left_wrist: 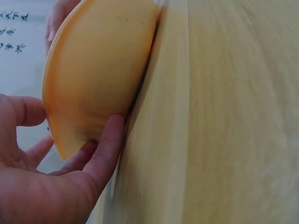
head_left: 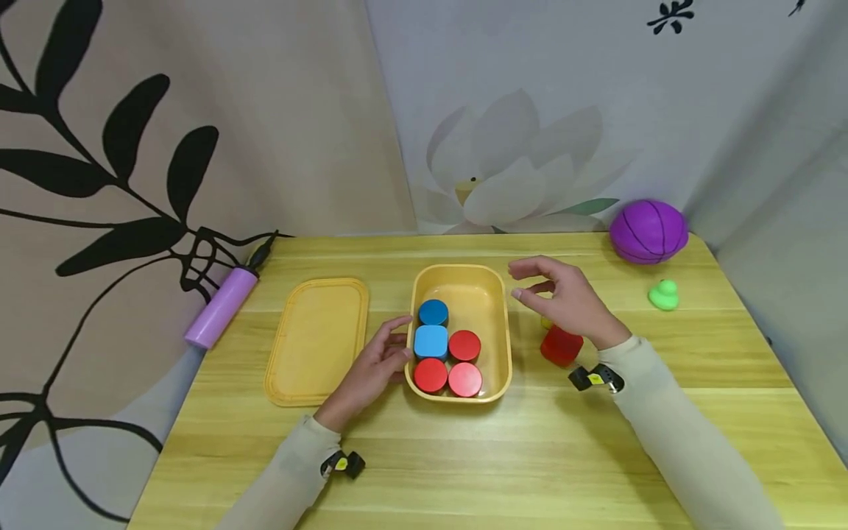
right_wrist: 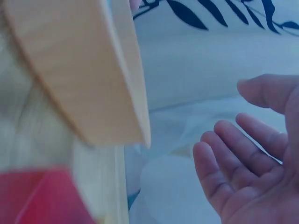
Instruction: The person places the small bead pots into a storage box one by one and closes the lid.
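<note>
A yellow plastic box (head_left: 493, 331) stands uncovered on the table. In its left and near part lie two blue blocks (head_left: 431, 342) and three round red blocks (head_left: 464, 346). My left hand (head_left: 371, 364) touches the outside of the box's left wall with its fingertips; the left wrist view shows the thumb low on the wall (left_wrist: 100, 70) and a finger at the rim. Right of the box, my right hand (head_left: 559, 298) hovers with nothing between its loosely bent fingers (right_wrist: 224, 172). Beneath its wrist sits a red block (head_left: 562, 346), partly hidden, with a bit of something yellow (head_left: 546, 322) behind.
A flat yellow lid (head_left: 318, 342) lies left of the box. Farther left is a purple cylinder with a black tip (head_left: 223, 305). At the back right are a purple ball (head_left: 649, 232) and a small green duck (head_left: 664, 294). A printed curtain (head_left: 298, 110) hangs behind the table.
</note>
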`<state>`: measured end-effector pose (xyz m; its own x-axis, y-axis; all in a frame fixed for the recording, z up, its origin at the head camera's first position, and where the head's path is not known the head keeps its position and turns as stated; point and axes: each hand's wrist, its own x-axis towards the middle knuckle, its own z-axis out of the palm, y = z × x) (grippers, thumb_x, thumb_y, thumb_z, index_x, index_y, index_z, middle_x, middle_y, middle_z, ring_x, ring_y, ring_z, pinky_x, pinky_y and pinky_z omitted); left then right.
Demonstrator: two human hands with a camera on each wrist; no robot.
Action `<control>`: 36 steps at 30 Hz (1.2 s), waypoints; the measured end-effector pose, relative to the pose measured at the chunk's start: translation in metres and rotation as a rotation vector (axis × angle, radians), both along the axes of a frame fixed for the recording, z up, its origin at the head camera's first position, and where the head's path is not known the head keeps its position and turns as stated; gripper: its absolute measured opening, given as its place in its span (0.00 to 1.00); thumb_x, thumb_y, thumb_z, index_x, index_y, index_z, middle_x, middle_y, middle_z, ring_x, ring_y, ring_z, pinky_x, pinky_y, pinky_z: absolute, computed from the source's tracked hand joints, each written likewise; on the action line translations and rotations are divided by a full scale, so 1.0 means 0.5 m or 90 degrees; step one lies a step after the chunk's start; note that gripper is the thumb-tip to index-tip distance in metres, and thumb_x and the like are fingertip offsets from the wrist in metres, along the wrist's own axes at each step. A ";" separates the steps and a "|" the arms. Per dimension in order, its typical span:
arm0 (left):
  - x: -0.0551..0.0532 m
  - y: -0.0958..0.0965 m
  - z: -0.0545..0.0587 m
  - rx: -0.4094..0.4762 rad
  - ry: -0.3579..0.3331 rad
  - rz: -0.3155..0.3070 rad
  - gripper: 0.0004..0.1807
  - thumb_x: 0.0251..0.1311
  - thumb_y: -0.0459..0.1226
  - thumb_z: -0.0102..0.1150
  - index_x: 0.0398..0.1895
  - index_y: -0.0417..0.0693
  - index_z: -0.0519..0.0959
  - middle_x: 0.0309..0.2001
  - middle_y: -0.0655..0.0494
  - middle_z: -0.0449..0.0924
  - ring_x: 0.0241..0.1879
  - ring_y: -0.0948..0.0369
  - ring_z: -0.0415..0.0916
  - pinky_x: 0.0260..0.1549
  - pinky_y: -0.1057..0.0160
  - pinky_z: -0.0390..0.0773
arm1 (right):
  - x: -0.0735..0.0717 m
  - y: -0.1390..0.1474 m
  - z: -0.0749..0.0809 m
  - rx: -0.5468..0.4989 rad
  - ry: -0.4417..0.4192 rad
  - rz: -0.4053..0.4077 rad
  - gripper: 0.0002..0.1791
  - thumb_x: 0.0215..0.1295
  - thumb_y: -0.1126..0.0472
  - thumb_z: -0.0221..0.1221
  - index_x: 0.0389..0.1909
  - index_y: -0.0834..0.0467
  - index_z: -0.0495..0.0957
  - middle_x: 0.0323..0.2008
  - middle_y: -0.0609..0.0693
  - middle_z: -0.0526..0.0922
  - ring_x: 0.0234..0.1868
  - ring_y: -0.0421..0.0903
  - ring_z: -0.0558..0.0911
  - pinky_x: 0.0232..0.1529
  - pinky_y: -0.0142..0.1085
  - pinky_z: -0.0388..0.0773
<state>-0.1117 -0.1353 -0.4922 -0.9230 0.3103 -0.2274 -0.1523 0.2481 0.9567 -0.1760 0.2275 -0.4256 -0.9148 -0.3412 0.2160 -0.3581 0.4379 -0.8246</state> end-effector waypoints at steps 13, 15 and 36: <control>0.001 -0.002 -0.001 0.004 -0.008 0.002 0.30 0.80 0.42 0.53 0.80 0.72 0.61 0.70 0.45 0.71 0.63 0.49 0.75 0.49 0.51 0.87 | 0.049 0.122 -0.057 0.039 -0.037 -0.102 0.25 0.72 0.60 0.68 0.67 0.60 0.78 0.64 0.61 0.82 0.61 0.42 0.82 0.57 0.20 0.78; 0.001 -0.002 -0.001 0.003 -0.007 0.002 0.30 0.80 0.42 0.53 0.80 0.73 0.61 0.70 0.45 0.71 0.63 0.49 0.75 0.49 0.51 0.87 | 0.059 0.132 -0.065 0.051 -0.036 -0.112 0.25 0.71 0.60 0.68 0.66 0.61 0.78 0.64 0.61 0.82 0.62 0.51 0.82 0.56 0.19 0.78; 0.002 0.001 0.000 0.030 -0.003 -0.004 0.30 0.80 0.40 0.53 0.80 0.70 0.61 0.70 0.44 0.71 0.64 0.48 0.75 0.49 0.52 0.87 | 0.145 0.164 -0.118 0.091 -0.119 -0.129 0.28 0.65 0.53 0.74 0.61 0.62 0.80 0.58 0.59 0.84 0.55 0.58 0.87 0.54 0.36 0.86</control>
<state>-0.1108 -0.1349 -0.4919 -0.9197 0.3272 -0.2170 -0.1554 0.2041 0.9665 -0.1032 0.3093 -0.4844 -0.9866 -0.1630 0.0009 -0.1000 0.6009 -0.7931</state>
